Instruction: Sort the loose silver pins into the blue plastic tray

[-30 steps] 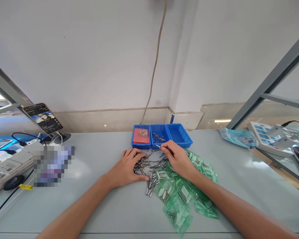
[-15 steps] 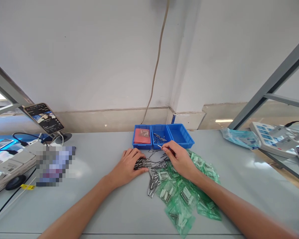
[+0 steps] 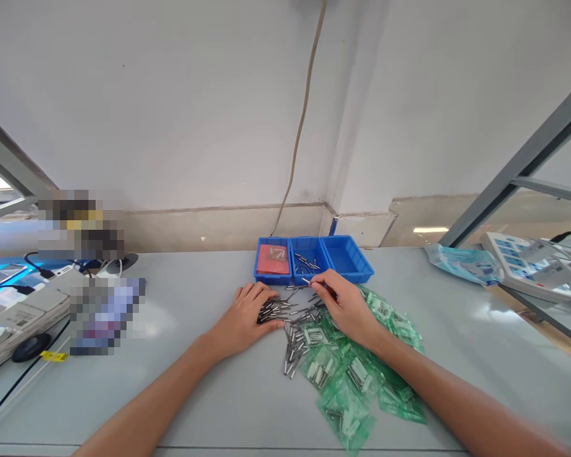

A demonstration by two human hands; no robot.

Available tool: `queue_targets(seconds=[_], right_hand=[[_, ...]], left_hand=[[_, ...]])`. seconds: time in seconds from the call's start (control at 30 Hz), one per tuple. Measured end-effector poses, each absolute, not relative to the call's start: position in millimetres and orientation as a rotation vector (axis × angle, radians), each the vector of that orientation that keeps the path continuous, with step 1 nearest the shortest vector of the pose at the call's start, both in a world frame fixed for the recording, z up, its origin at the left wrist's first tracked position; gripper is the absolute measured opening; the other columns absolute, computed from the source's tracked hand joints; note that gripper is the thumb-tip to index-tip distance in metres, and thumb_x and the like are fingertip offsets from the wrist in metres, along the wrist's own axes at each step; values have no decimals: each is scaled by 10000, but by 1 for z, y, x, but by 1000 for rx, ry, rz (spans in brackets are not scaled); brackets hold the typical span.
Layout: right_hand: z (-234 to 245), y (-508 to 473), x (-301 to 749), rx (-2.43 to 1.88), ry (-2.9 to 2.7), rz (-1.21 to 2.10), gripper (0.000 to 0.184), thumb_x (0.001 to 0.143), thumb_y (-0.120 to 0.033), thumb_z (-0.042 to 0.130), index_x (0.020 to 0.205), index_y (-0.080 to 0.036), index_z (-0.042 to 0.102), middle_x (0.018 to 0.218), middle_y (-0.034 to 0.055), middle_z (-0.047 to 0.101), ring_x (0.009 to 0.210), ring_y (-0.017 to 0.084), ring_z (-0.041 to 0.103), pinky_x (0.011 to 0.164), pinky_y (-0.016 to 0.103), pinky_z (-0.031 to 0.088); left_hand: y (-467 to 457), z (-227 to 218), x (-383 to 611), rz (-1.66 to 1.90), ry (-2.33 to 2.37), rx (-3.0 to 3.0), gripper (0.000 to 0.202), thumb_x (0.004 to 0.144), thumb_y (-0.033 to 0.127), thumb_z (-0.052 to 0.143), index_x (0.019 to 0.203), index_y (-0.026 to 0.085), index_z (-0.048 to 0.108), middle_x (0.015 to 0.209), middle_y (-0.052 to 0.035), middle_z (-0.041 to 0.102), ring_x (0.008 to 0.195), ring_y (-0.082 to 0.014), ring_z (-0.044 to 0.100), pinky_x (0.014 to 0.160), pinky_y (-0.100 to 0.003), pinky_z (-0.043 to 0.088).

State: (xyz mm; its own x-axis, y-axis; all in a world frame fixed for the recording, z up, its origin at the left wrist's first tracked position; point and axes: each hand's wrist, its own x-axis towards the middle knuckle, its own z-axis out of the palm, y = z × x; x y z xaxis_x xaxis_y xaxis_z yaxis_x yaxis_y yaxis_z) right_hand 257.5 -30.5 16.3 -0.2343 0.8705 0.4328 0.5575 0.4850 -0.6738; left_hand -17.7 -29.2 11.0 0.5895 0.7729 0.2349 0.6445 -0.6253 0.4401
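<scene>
A heap of small metal pins (image 3: 292,324) lies on the grey table in front of me. My left hand (image 3: 247,314) rests on the left side of the heap, fingers curled over several pins. My right hand (image 3: 345,304) pinches one metal pin (image 3: 306,280) between thumb and fingers, its tip close to the front rim of the blue three-compartment tray (image 3: 347,277). The tray's left compartment holds a red packet (image 3: 272,259), the middle one several pins (image 3: 305,261), the right one looks empty. Green plastic bags of pins (image 3: 356,374) lie under and beside my right wrist.
Blurred patches, cables and flat boxes (image 3: 23,311) crowd the table's left end. At the right lie a blue packet (image 3: 461,263) and a white keypad device (image 3: 518,263) beside a slanted grey frame bar (image 3: 518,165). A cable (image 3: 297,139) hangs down the wall behind the tray.
Both hands have stayed almost where they were; the view has drifted slightly. My right hand still holds a pin near the tray's front rim.
</scene>
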Motion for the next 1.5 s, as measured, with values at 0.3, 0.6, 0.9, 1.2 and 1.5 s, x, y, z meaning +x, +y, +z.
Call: queue_targets(seconds=[0.3,0.6,0.9,1.2,1.5], right_hand=[[15,-30,257,-1178,-1924,471,226,1097,-332,446,1047,-244,649,963,56,671,856,220,626,775,361,481],[17,-31,258,-1199,-1922,465,219,1093,-335,457,1044,-248,652,962,51,676,850,221,631,775,353,484],[16,-30,258,-1181,-1919,453,229,1094,-344,451,1039,-253,654,961,57,684,866,232,644,765,356,489],[16,-31,257,-1187,-1925,470,216,1091,-330,459,1027,-251,650,950,53,681,844,228,632,765,365,484],[17,-31,257,-1211,-1822,617,241,1083,-398,481,1034,-247,662,935,33,684,813,211,599,720,339,450]], left_hand=[[-30,12,-17,567,1170,2501,429,1000,605,589,1259,265,619,1244,-64,611,1143,-280,529,1010,-447,431],[-30,10,-18,559,1172,2489,347,1043,553,540,1198,256,631,1183,-56,627,1101,-265,537,985,-435,429],[-30,12,-18,580,1173,2484,347,1070,524,487,1254,268,631,1208,-70,625,1101,-270,532,973,-447,440],[-31,10,-16,592,1153,2516,316,1069,503,504,1241,268,626,1219,-65,629,1113,-272,542,974,-444,441],[-30,10,-17,617,1154,2508,323,1051,499,552,1271,271,616,1227,-59,631,1117,-267,548,985,-436,439]])
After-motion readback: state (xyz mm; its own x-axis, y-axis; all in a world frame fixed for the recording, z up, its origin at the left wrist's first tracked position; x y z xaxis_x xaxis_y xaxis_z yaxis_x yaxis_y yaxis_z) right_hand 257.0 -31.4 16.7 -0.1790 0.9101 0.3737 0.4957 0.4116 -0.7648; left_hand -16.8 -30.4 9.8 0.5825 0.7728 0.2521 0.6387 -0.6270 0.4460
